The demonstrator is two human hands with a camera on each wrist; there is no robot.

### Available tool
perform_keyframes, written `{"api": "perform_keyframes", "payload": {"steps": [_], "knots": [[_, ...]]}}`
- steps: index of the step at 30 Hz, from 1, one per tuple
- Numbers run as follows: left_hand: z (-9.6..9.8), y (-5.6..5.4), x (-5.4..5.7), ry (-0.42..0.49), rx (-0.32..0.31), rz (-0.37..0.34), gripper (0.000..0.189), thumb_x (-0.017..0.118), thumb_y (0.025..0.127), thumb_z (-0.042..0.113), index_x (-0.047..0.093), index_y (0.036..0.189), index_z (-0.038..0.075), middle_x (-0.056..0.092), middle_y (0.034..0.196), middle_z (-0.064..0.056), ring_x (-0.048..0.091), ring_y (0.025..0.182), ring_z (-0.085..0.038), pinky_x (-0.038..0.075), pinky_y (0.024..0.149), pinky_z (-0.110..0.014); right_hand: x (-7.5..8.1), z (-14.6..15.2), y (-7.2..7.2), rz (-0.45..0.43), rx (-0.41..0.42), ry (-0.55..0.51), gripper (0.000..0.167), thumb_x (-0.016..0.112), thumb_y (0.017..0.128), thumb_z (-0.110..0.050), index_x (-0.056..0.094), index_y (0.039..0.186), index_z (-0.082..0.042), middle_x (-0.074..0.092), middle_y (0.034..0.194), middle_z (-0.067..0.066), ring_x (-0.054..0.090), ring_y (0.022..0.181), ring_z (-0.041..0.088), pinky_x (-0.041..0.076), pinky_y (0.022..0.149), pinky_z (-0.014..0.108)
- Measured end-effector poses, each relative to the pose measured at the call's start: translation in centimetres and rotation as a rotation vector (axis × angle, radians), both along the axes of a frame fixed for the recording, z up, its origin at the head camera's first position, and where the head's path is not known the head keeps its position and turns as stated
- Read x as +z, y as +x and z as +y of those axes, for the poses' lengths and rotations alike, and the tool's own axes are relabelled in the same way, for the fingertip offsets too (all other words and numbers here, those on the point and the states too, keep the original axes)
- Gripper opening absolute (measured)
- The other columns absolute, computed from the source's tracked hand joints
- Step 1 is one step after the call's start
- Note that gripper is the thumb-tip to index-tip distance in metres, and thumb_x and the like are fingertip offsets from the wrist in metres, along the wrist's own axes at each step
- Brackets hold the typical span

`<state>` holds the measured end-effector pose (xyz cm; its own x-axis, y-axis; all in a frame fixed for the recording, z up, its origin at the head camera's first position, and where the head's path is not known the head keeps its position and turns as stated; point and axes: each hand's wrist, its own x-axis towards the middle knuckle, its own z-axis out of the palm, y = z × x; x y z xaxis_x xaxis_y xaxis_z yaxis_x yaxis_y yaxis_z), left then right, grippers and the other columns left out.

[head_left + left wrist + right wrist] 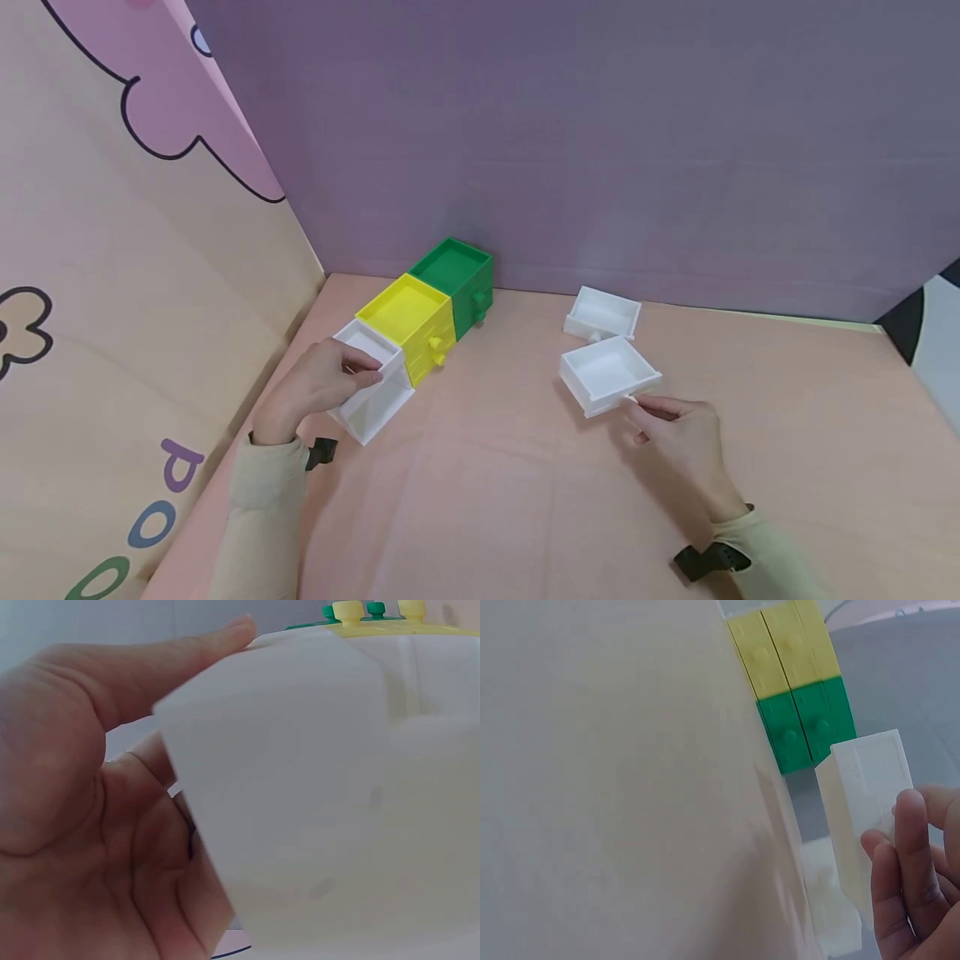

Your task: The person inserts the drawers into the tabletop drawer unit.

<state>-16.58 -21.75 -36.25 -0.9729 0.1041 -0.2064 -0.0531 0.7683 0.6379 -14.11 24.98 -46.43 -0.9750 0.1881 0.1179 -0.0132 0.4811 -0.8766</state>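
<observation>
My left hand [318,383] grips the top of a white drawer cabinet [386,408], thumb on one side and fingers over the other. The cabinet's front is open, with no drawers inside. In the left wrist view its white wall [300,787] fills much of the frame. My right hand [678,437] pinches a small white drawer [607,371] at its knob, holding it tilted above the table. In the right wrist view, fingertips and thumb meet at the knob on the drawer's front [874,780]. Behind it lies a second white drawer [603,312], open side up.
A yellow drawer cabinet [408,317] and a green one [457,275] stand in a row behind the white cabinet, their drawers closed and knobs facing right. A purple-grey backdrop [570,150] rises at the table's back edge. A printed cloth wall [150,292] stands at left.
</observation>
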Motion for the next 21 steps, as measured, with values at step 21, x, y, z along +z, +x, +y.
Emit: {"api": "perform_keyframes", "payload": {"steps": [21], "knots": [[-0.1, 0.0, 0.0, -0.003, -0.010, 0.021, 0.027, 0.073, 0.099, 0.022, 0.081, 0.121, 0.007, 0.079, 0.111, -0.012, 0.069, 0.094, -0.026, 0.058, 0.076, -0.032, -0.7, -6.5, 2.1, 0.033, 0.201, -0.093, 0.018, 0.085, 0.088, -0.005, 0.084, 0.106, -0.001, 0.080, 0.078, 0.016, 0.064, 0.048, 0.003, 0.043, 0.048, 0.015]]}}
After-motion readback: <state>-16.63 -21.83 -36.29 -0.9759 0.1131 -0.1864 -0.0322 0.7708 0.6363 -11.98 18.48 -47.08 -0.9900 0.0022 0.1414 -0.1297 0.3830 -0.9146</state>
